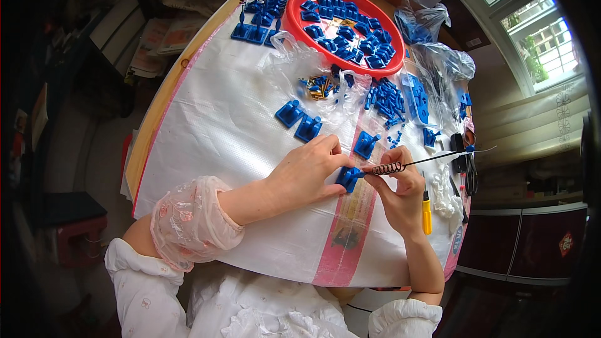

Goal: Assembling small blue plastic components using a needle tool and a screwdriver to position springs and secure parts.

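Observation:
Between my hands is a small blue plastic base (pixel 349 178) joined to a black coil spring (pixel 387 168) that runs into a thin rod toward the right. My left hand (pixel 313 169) is closed, its thumb and fingers pinching the blue base. The fingers of my right hand (pixel 400 184) are wrapped round the spring close to the base. Just beyond them stands a loose blue base (pixel 366 144), and two more blue bases (pixel 299 120) sit farther left. A yellow-handled screwdriver (pixel 427 213) lies right of my right hand.
A red round tray (pixel 293 22) with many blue bases stands at the back. Finished-looking spring assemblies (pixel 250 31) stand at its left. Brass-coloured fittings (pixel 320 87), small blue parts (pixel 388 101) and clear plastic bags (pixel 432 56) lie nearby. White cloth (pixel 446 195) lies at the right.

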Tool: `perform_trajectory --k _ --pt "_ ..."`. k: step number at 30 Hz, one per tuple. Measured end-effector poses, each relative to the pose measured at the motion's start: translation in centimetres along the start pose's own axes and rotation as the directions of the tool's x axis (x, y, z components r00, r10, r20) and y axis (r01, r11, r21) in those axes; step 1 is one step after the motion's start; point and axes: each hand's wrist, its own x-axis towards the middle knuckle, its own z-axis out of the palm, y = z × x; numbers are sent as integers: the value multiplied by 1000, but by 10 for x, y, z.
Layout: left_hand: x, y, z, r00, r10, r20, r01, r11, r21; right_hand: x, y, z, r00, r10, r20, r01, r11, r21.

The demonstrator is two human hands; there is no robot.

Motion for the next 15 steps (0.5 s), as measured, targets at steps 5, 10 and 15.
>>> perform_trajectory --k 5,10,15 --pt "0 1 0 1000 -1 3 1 1000 1 0 -1 0 1000 -4 -1 4 1000 -7" --pt "0 0 0 1000 -4 2 4 1000 1 0 -1 0 1000 1 2 -1 1000 -7" --pt "0 0 0 1000 -5 3 5 1000 -1 0 -2 0 1000 8 1 -8 1000 -8"
